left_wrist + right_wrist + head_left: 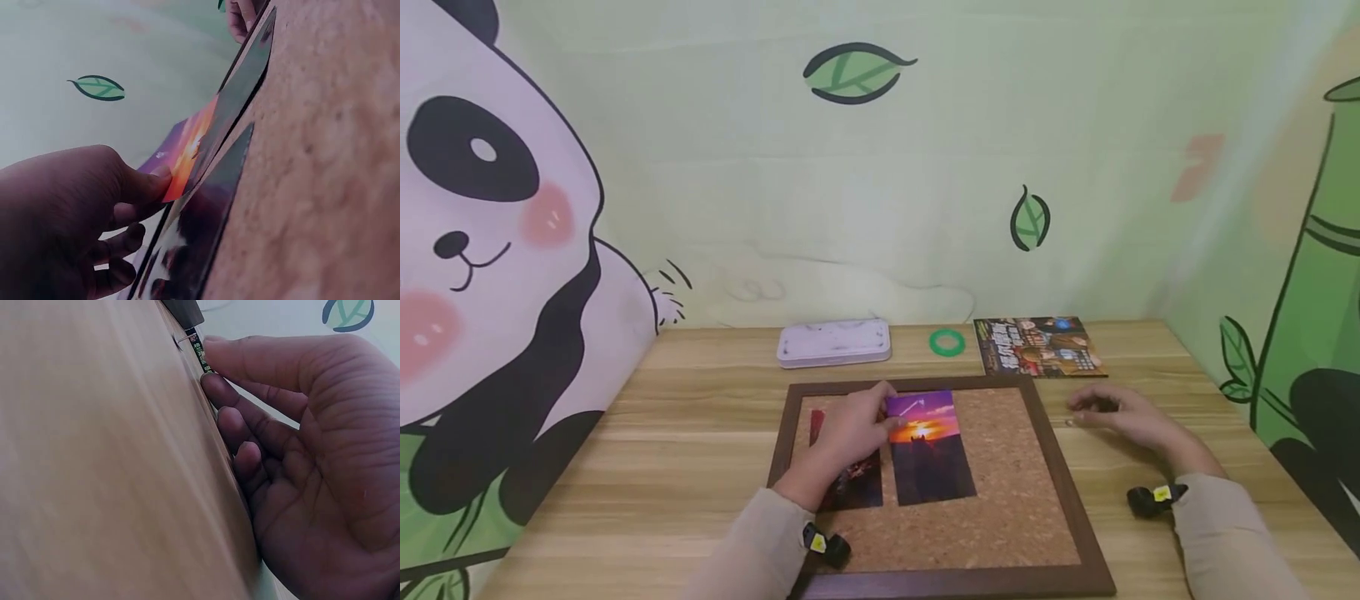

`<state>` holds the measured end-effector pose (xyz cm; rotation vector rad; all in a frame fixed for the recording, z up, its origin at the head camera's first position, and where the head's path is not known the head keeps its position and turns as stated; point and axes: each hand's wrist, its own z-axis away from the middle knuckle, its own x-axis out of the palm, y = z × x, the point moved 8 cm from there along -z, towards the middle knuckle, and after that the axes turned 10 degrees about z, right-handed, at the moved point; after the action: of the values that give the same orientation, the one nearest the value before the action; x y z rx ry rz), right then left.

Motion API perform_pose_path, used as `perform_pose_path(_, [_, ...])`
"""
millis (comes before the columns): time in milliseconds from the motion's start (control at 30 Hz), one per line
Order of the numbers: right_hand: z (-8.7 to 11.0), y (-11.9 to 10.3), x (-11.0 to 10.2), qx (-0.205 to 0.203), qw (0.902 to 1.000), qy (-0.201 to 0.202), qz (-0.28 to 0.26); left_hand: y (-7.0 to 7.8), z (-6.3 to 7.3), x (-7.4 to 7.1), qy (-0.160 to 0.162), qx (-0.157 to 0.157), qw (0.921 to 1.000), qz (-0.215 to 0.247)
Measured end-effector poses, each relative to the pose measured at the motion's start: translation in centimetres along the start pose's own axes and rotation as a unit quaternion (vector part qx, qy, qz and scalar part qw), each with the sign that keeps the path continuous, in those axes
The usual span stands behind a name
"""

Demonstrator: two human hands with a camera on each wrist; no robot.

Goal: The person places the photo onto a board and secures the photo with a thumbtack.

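My left hand [853, 425] pinches the upper left corner of a sunset photo card [928, 458] between thumb and finger. In the left wrist view the card [194, 147] tilts up from the corkboard at the pinched end. A second, dark photo card [859, 487] lies to its left, partly hidden under my left hand. Both are on a brown-framed corkboard [1000, 533]. Right of the frame, my right hand [1123, 412] rests on the table, fingers loosely bent. A small thumbtack [179, 342], its pin showing, lies just beyond the thumb tip, apart from the fingers.
Behind the board stand a white case [833, 343], a green tape ring [947, 342] and a dark printed booklet [1037, 346]. A wooden table [655, 467] carries everything. Printed cloth walls [737, 167] close in the back and sides.
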<state>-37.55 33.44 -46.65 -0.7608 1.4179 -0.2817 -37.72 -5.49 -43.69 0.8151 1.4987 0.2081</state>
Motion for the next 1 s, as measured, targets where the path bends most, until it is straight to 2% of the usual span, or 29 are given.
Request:
perform_pose_path(133, [0.05,-0.05,-0.02,0.000,1.0000,0.000,-0.003,0.03,0.13,0.16,0.000,0.006,0.9998,-0.019])
perform_pose_path(467, [-0.05,0.24,0.19,0.001,1.0000,-0.003,-0.007,-0.50,0.08,0.52,-0.007,-0.005,0.9988,-0.048])
perform_pose_path(1000, [0.06,-0.23,0.32,-0.006,0.9999,-0.011,-0.008,-0.47,0.23,0.63,-0.012,-0.005,0.9991,-0.040])
